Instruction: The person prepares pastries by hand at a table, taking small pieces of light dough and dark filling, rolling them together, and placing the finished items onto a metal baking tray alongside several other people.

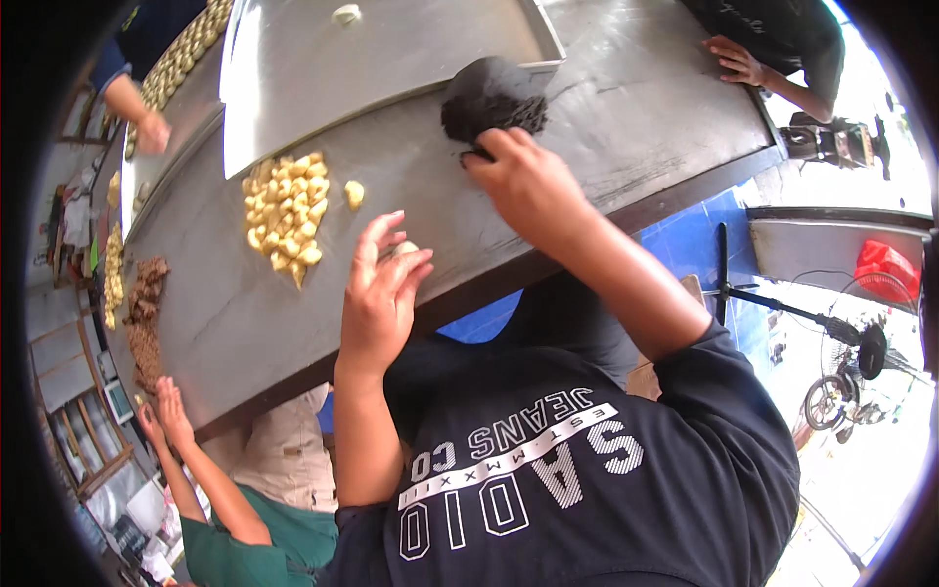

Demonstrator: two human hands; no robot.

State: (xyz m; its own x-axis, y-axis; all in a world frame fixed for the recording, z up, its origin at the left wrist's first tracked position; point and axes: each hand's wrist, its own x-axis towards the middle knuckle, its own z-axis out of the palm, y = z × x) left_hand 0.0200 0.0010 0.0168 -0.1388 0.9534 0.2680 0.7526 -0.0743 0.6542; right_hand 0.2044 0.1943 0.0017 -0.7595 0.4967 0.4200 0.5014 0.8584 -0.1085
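Note:
My left hand (375, 293) is raised over the near table edge, its fingers curled around a small pale dough piece (405, 248) that shows between the fingertips. My right hand (531, 186) reaches to a dark, crumbly mound of filling (492, 96), fingers pinched together on a bit of dark filling (473, 157) at the mound's near side. Left of centre lies a heap of yellowish dough pieces (287, 210). One loose dough piece (354, 194) sits between that heap and my left hand.
Beyond stands a large metal tray (391, 83) with one dough ball (346, 14). Another tray at far left bears rows of balls (186, 59). Co-workers' hands show at far left (152, 130), lower left (168, 416) and far right (736, 61). Brown filling (147, 323) lies along the left side.

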